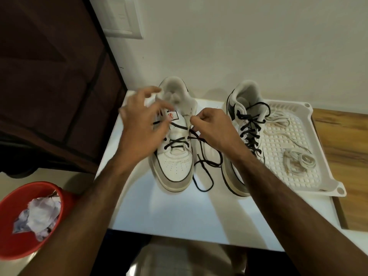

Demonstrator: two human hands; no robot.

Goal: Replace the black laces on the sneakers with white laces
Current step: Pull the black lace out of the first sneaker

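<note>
Head view, left sneaker point(175, 156) half-unlaced, right hand point(215, 130) grip pinching black lace point(205, 168), left hand point(139, 124) blurred, grip unclear

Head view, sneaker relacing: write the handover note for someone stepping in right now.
Left hand: blurred, over the left sneaker; grip unclear.
Right hand: pinches the black lace at that sneaker's upper eyelets.
Done: top eyelets partly unthreaded, loose lace trailing on the white board.
Right sneaker: fully laced in black.
White laces: in the tray, untouched.
Left: finish unlacing both, thread white.
</note>
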